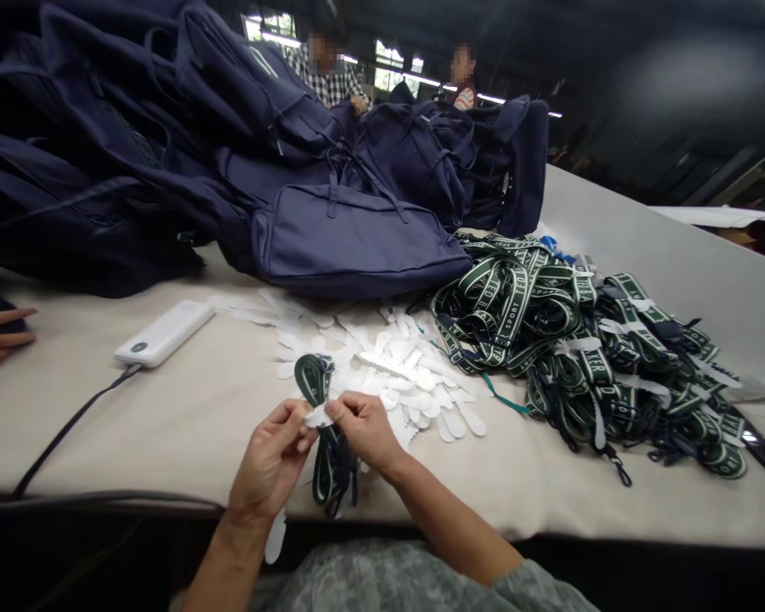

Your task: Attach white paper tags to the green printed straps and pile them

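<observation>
Near the table's front edge, a folded dark green strap (325, 476) with white edging is bunched between my hands. A white toothed strip (319, 416) wraps around its middle. My left hand (274, 455) pinches one end of this strip, and my right hand (366, 429) pinches it from the other side, thumb pressed on it. Just beyond lies a loose pile of white strips (414, 374). To the right is a heap of green lettered straps (516, 297), with several bundled straps (612, 382) in front, many banded by white strips.
Navy bags (363, 234) are piled along the back and left. A white power bank (166, 333) with a black cable (70, 433) lies on the left. Another person's hand (0, 340) is at the left edge. A dark phone-like object (762, 446) lies far right. Two people stand behind the bags.
</observation>
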A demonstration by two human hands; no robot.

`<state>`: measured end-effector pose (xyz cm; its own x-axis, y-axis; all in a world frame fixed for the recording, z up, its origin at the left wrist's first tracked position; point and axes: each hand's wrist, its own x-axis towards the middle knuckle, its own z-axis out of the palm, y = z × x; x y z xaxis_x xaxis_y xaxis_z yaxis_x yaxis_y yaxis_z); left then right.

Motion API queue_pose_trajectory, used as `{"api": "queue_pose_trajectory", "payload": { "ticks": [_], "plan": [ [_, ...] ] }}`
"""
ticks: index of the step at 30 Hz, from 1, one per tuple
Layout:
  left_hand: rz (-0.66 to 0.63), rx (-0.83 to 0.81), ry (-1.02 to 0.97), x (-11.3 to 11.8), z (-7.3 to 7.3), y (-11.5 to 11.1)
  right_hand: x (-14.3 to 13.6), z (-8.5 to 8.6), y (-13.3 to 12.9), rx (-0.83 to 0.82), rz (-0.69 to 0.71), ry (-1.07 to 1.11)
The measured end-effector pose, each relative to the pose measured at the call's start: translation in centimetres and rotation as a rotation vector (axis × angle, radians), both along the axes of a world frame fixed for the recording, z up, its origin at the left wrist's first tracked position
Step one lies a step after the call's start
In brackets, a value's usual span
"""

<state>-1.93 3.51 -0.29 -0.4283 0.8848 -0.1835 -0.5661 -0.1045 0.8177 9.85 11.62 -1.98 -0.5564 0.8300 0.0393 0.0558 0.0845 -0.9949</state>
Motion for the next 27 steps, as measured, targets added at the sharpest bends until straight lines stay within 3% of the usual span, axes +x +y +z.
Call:
{"api": "queue_pose_trajectory", "payload": {
  "ticks": [3, 8, 12, 17, 20, 23, 25, 27],
  "plan": [
    [-0.036, 0.001, 0.131, -1.0, 0.4, -0.5, -0.2, 0.4, 0.2, -0.104, 0.082, 0.084],
    [-0.067, 0.024, 0.076, -1.9, 0.8, 0.1, -0.5, 2.1, 0.7, 0.02, 0.08, 0.222],
    [-0.049, 0.009, 0.005, -1.1, 0.3, 1.2, -0.6, 1.7, 0.8, 0.123, -0.059, 0.135],
    [0.067, -0.081, 0.51, -0.1, -0.4, 2.0, -0.3, 0.7, -0.1, 0.133, -0.284, 0.06],
    [0.102, -0.114, 0.802, 0.8, 0.2, 1.8, -0.2, 1.3, -0.8, 0.313, -0.336, 0.091],
    [0.301, -0.139, 1.112, 1.9, 1.1, 1.4, -0.2, 2.3, -1.3, 0.469, -0.371, 0.111],
    [0.419, -0.141, 1.174, 2.4, 1.5, 1.1, -0.3, 2.9, -1.5, 0.502, -0.389, 0.126],
    [0.455, -0.164, 1.109, 2.5, 1.6, 0.7, -0.3, 3.4, -1.7, 0.522, -0.385, 0.155]
  ]
}}
